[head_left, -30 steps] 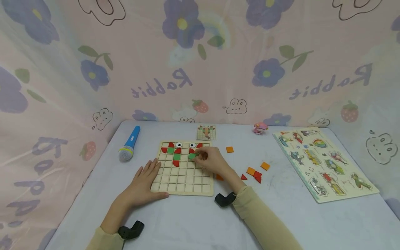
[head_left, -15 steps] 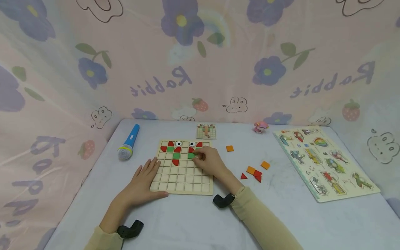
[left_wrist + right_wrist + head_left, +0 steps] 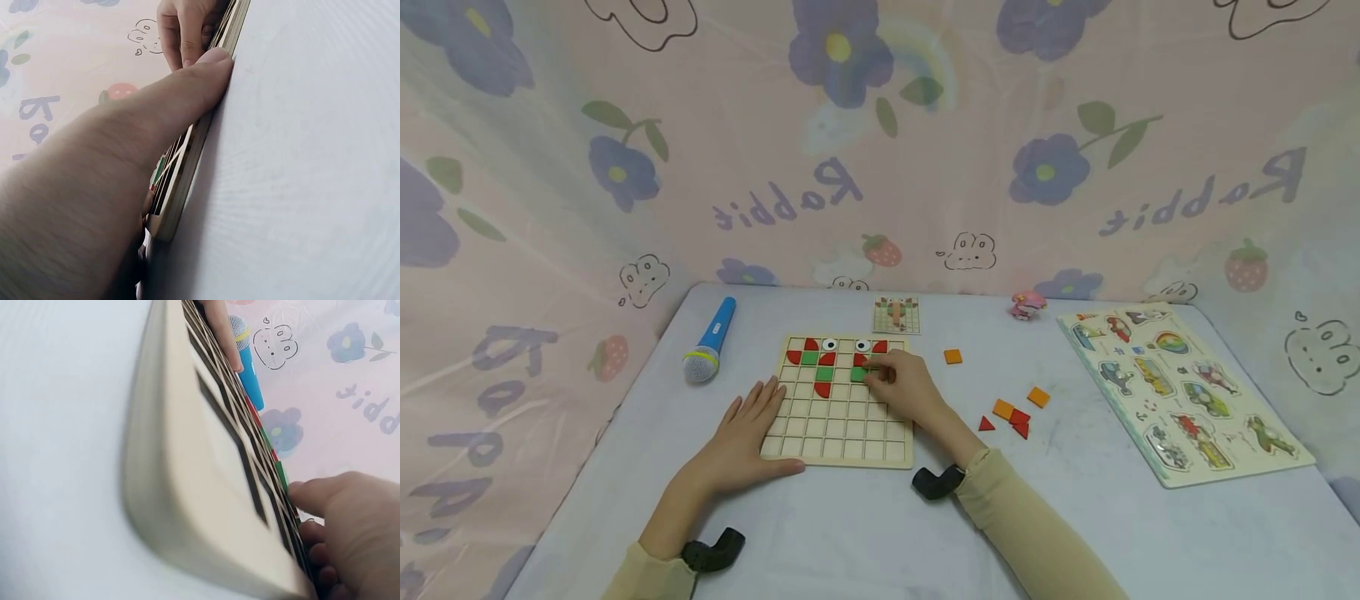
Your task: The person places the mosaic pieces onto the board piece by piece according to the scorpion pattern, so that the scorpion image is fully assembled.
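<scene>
One green tile (image 3: 857, 375) touches the right fingers (image 3: 886, 359).

Head view: we look forward and down over the table (image 3: 842, 533), well back. Left wrist view: low, close, rolled sideways, past left hand (image 3: 134, 134) toward right hand (image 3: 186, 28). Right wrist view: likewise, facing the microphone (image 3: 252, 378). We find the grid board (image 3: 850, 429) in all three.

Pale pink fabric (image 3: 940, 167) with purple flowers (image 3: 839, 47), strawberries (image 3: 882, 250), outlined rabbits (image 3: 970, 252) and mirror-reversed lettering (image 3: 785, 202) hangs behind and on both sides of a white-covered table (image 3: 835, 542), in soft light.
</scene>
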The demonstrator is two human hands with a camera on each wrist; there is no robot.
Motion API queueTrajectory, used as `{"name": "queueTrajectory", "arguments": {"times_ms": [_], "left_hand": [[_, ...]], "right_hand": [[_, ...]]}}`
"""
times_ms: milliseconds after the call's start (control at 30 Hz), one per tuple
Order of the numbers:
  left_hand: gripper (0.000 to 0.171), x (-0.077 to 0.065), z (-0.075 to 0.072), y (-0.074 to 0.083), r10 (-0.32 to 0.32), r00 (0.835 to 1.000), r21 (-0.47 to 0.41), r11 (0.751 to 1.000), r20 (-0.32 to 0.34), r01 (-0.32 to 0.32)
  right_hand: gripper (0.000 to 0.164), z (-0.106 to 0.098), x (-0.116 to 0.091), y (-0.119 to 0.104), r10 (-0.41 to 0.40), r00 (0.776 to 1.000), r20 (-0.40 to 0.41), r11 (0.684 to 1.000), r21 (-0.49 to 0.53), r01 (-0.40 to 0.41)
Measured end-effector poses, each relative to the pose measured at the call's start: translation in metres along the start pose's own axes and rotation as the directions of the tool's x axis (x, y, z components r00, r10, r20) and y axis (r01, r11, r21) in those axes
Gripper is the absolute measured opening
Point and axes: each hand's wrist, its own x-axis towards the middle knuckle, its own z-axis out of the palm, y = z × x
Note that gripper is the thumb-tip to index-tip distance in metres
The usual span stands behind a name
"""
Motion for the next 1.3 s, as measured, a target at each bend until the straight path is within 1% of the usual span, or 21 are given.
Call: {"name": "queueTrajectory", "arguments": {"times_ms": [267,400,567,767,900,1000,1100,1200,1233,1300], "left_hand": [[0.125,0.001,0.001,0.001,-0.006,1.0,0.006,1.0,0.001,0.006],[0.124,0.001,0.001,0.001,-0.008,1.0,-0.001,1.0,0.0,0.008],[0.124,0.001,0.002,-0.001,-0.005,1.0,0.01,1.0,-0.004,0.005],[0.125,0.001,0.003,-0.002,-0.007,1.0,0.004,1.0,0.005,0.007],[0.126,0.001,0.003,-0.001,-0.007,1.0,0.005,1.0,0.003,0.007],[0.125,0.0,0.002,0.001,-0.006,1.0,-0.002,1.0,0.0,0.006],[0.125,-0.001,0.002,0.001,-0.008,1.0,-0.007,1.0,-0.001,0.008],[0.125,-0.001,0.003,0.0,-0.009,1.0,-0.008,1.0,-0.007,0.009],[0.125,-0.001,0.003,0.0,-0.011,1.0,-0.007,1.0,-0.006,0.011],[0.125,-0.001,0.003,0.0,-0.006,1.0,-0.007,1.0,-0.01,0.006]], "right_hand": [[0.018,0.001,0.0,0.001,-0.016,1.0,0.004,1.0,-0.017,0.016],[0.022,0.003,0.002,0.002,-0.024,1.0,0.012,0.999,-0.043,0.024],[0.026,0.006,0.004,0.002,-0.003,0.999,0.038,0.996,-0.088,0.006],[0.02,0.007,0.003,0.0,-0.002,1.0,0.021,0.997,-0.077,0.004],[0.022,0.004,0.002,-0.001,0.009,0.999,0.044,0.998,-0.062,-0.007],[0.025,-0.003,0.002,-0.003,0.026,0.996,0.083,0.999,-0.023,-0.024],[0.027,-0.014,0.003,-0.006,0.015,0.993,0.114,1.0,0.019,-0.018],[0.028,-0.03,0.003,-0.009,0.004,0.993,0.122,1.0,0.031,-0.008],[0.028,-0.037,0.003,-0.008,-0.006,0.993,0.12,1.0,0.03,0.002],[0.029,-0.053,-0.001,-0.007,-0.001,0.994,0.109,1.0,0.017,-0.001]]}}
